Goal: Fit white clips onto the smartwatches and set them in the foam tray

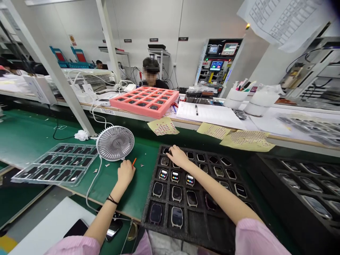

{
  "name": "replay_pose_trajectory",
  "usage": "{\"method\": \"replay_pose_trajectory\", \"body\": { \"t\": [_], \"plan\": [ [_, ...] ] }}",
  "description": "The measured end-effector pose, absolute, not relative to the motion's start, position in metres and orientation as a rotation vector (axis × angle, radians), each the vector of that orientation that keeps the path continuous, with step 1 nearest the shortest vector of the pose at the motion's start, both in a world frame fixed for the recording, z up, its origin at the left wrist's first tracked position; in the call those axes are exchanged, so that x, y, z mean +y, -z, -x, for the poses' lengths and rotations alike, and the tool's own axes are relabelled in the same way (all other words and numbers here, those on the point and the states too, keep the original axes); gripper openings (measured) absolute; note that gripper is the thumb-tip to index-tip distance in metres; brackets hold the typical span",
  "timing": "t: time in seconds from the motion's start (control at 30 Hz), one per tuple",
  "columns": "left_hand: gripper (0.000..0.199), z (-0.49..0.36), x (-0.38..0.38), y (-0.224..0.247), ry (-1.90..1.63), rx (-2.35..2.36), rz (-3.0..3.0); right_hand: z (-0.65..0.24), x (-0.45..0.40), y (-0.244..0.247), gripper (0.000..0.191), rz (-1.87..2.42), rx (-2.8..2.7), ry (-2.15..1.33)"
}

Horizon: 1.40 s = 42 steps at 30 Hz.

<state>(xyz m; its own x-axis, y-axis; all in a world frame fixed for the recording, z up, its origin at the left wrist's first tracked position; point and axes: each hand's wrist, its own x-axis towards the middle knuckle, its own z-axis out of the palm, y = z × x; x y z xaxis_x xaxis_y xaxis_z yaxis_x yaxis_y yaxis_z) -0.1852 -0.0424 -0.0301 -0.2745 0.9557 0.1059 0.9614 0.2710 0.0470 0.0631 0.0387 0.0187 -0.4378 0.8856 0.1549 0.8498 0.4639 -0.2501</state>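
Note:
My left hand point(126, 173) is closed on the green bench just below the white round fan, with a thin orange stick point(134, 162) jutting from its fingers. My right hand point(178, 156) reaches across a black foam tray point(193, 226) to its far left corner. There its thumb and fingers close on a smartwatch point(166, 151), partly hidden by them. Square smartwatches without straps fill many of the tray's slots. Three of them, including one lit smartwatch point(175, 176), show white and coloured icons. My right forearm covers part of the tray.
A white fan point(115, 143) stands beyond my left hand, its cable trailing down the bench. Left of it lies a clear plastic tray point(57, 164) of dark parts. Another black foam tray point(297, 191) sits at right. The shelf holds a pink foam tray point(159, 112); a person point(151, 72) sits behind.

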Motion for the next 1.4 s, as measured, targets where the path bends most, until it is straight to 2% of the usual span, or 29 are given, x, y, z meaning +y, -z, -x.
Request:
{"method": "replay_pose_trajectory", "body": {
  "t": [0.2, 0.4, 0.57, 0.73, 0.83, 0.9, 1.0, 1.3, 1.4],
  "plan": [
    [0.015, 0.195, -0.041, 0.028, 0.277, -2.494, 1.975, -0.040, 0.074, 0.015, 0.020, 1.556, -2.378, -0.208],
    [0.024, 0.199, -0.057, 0.020, 0.559, -2.477, 2.182, -0.043, 0.089, 0.022, 0.018, 1.442, -2.233, -0.439],
    [0.036, 0.182, -0.081, 0.013, 1.286, -2.493, 2.327, -0.045, 0.091, 0.027, 0.026, 1.244, -2.017, -0.815],
    [0.043, 0.154, -0.091, 0.002, 1.860, -2.453, 2.498, -0.037, 0.066, 0.013, 0.035, 1.013, -1.697, -1.140],
    [0.048, 0.131, -0.089, -0.006, 2.233, -2.489, 2.646, -0.028, 0.030, -0.006, 0.033, 0.878, -1.516, -1.355],
    [0.050, 0.116, -0.086, -0.009, 2.399, -2.505, 2.629, -0.022, 0.005, -0.019, 0.026, 0.691, -1.184, -1.726],
    [0.053, 0.099, -0.085, -0.013, 2.498, -2.492, 2.519, -0.016, -0.021, -0.036, 0.027, 0.615, -0.961, -1.910],
    [0.055, 0.107, -0.088, -0.019, 2.391, -2.519, 2.646, -0.024, -0.028, -0.040, 0.033, 0.703, -1.127, -1.772],
    [0.054, 0.107, -0.089, -0.019, 2.454, -2.520, 2.717, -0.023, -0.032, -0.037, 0.037, 0.621, -1.044, -1.954]
  ]
}}
